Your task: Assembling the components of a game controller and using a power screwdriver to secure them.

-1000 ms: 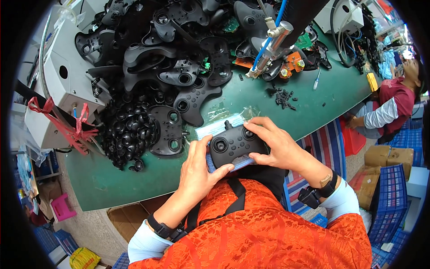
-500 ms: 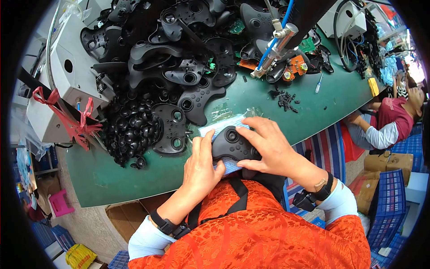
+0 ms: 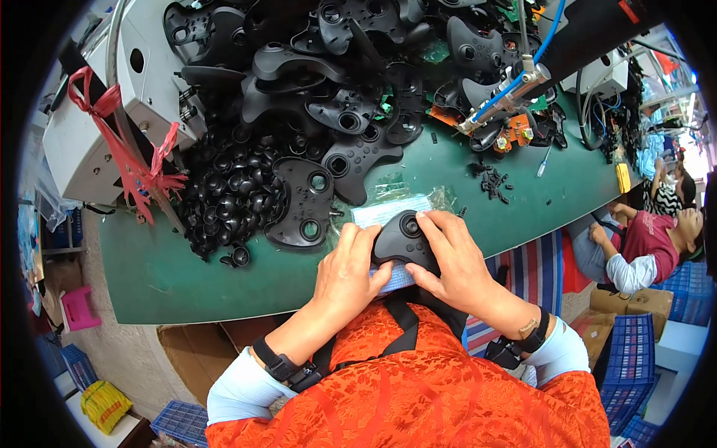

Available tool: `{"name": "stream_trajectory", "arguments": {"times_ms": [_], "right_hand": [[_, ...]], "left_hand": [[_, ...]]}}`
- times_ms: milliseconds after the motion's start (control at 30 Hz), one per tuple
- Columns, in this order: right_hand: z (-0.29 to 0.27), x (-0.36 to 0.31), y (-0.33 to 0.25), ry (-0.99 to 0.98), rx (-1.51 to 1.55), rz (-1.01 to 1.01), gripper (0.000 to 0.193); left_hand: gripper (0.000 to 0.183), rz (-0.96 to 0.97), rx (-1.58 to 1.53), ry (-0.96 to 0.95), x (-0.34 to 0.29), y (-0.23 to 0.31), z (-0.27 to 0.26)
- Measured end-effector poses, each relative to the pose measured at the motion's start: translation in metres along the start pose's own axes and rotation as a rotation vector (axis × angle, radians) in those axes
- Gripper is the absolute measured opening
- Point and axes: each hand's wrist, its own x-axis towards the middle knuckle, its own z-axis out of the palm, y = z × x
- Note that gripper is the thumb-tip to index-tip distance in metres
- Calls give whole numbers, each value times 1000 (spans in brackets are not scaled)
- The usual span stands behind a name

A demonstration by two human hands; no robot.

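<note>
The black plastic game controller (image 3: 404,240) sits at the near edge of the green work table (image 3: 187,276), right in front of the person, lying on a pale blue cloth inside a clear plastic bag (image 3: 388,210). Both hands are on it. Left hand (image 3: 345,278) covers its left grip, fingers pressed together & curled over the shell. Right hand (image 3: 453,257) wraps the right grip, fingers slightly spread, index & middle tips resting on top next to the round thumbstick.

Vs. half a sec ago: the controller is turned a bit, more of its top and the stick showing btw. the hands; a sec ago it lay flat & fully visible, w/ thumbs on its face. Hands have closed in tighter since.

Just beyond: a heap of black controller shell halves (image 3: 328,97), and left of that a pile of small black round thumbstick caps (image 3: 228,194). A blue-hosed metal tool (image 3: 502,101) hangs over the table's right part. A white machine box w/ red ribbon (image 3: 112,127) stands at far left. Another person in a maroon top (image 3: 642,239) sits off to the right.
</note>
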Motion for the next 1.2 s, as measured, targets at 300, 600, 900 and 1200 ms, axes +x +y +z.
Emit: {"name": "stream_trajectory", "arguments": {"times_ms": [300,600,900,1200], "right_hand": [[6,-1,1,12,3,-37,74],[15,-3,-4,35,-82,-27,78],[14,-4,-1,65,-110,-116,83],[16,-8,4,85,18,-159,83]], "left_hand": [[57,11,-34,4,0,-3,0],[61,33,-68,58,0,-7,2],[55,-413,-445,-411,32,-2,-28],[41,-367,-549,-368,34,1,-26]]}}
